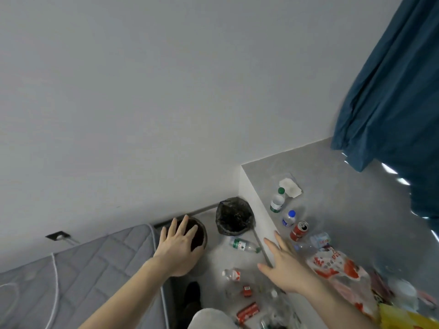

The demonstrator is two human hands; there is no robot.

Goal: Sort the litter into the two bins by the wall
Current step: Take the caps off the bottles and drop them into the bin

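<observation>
Neither grip holds anything: the left hand (177,245) hangs with fingers spread in front of the nearer bin (200,235), while the right hand (285,264) reaches out flat, fingers straight and apart, over the edge of a raised grey ledge (332,186) by the wall.

Two bins stand side by side on the floor (213,262) against the white wall (142,103) — the nearer one dark inside and partly hidden by the left hand, the farther bin (234,216) lined with a black bag.

Litter lies in two groups. On the ledge: a green-capped bottle (277,200) standing beside a crumpled white tissue (291,187), a blue-capped bottle (288,218), an upright red soda can (298,231), a crushed clear bottle with a pale blue label (319,241) and a red-and-white plastic bag (337,267) just beyond the right hand.

On the floor: a green-labelled bottle (244,245) lying on its side below the lined bin, a small bottle with an orange-and-white label (231,274), a small red item (247,290) too blurred to name, and a flattened red can (247,312).

A grey quilted mattress (83,269) with a white cable (55,288) fills the lower left; a teal curtain (392,91) hangs at upper right.
</observation>
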